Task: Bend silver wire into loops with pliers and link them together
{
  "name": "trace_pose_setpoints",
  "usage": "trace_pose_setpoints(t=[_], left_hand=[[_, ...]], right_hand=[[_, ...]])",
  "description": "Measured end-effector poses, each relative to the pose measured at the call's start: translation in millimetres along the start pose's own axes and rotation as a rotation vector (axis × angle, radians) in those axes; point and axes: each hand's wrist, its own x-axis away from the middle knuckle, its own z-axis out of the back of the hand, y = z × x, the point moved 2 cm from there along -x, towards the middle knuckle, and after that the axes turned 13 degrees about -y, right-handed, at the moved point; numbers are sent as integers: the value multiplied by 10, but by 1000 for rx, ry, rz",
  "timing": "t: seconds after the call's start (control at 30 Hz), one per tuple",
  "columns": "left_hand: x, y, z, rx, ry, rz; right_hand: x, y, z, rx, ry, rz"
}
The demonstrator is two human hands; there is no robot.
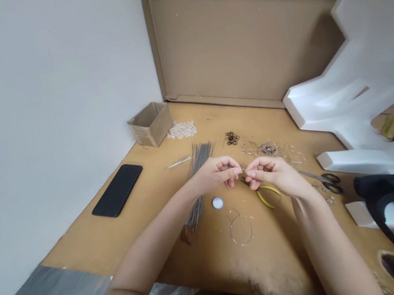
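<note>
My left hand [223, 170] and my right hand [267, 171] meet above the middle of the table, fingertips pinched. Between them runs a small thin piece of wire [244, 169], mostly hidden by the fingers. Beneath the right hand lie pliers with yellow handles [266, 197]. A bundle of straight grey wires [195, 209] passes under my left wrist. Closer to me are a round white lid-like disc [217, 203] and a thin wire ring [241, 230].
Beyond the hands lie black rings [232, 138], tangled wire loops [269, 148] and clear beads [182, 129] beside a small cardboard box [151, 124]. A black phone [117, 191] rests at left. Scissors [329, 181], white foam [357, 156] and a black curved frame [393, 190] stand right.
</note>
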Motion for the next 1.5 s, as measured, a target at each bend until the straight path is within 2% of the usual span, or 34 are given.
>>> trace_pose_setpoints(t=[0.27, 0.6, 0.93, 1.23, 1.5], left_hand=[[-2, -11, 11, 13, 18, 14], [-3, 1, 24, 57, 27, -44], [21, 32, 22, 79, 30, -6], [21, 3, -15, 4, 68, -40], [62, 79, 27, 22, 52, -16]], right_hand=[[7, -30, -21, -18, 34, 14], [-42, -25, -47, -116, 86, 67], [16, -59, -41, 35, 79, 49], [44, -143, -102, 78, 40, 51], [22, -147, -166, 40, 104, 85]])
